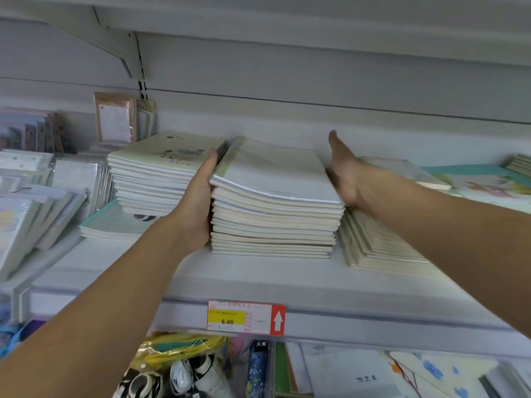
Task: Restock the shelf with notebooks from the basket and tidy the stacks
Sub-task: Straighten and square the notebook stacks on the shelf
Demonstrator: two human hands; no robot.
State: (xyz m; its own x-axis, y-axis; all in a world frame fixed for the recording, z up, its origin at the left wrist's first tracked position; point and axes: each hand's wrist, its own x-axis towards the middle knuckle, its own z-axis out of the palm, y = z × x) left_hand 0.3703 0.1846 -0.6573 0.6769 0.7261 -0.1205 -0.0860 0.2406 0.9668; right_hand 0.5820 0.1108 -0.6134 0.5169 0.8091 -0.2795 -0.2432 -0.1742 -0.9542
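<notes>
Both arms reach up to the grey shelf (258, 282), and between the two hands sits the middle stack of notebooks (273, 222), pale covers, spines and page edges facing out, the top few copies bowed and sliding a little off square. The left hand (198, 208) is pressed flat against the stack's left side, fingers straight, thumb lying up along the top edge; its grip is open, holding nothing. The right hand (344, 173) is also spread flat, palm against the right side near the top, fingers pointing toward the back wall.

Just left stands a taller-set stack (152, 179) with a printed cover, resting partly on a teal-edged pile (112, 225). To the right, a lower pile (373, 242) leans fanned out, perhaps touching the middle stack, though the forearm blurs that. A price tag (247, 317) reading 6.00 is stuck on the shelf's front edge.
</notes>
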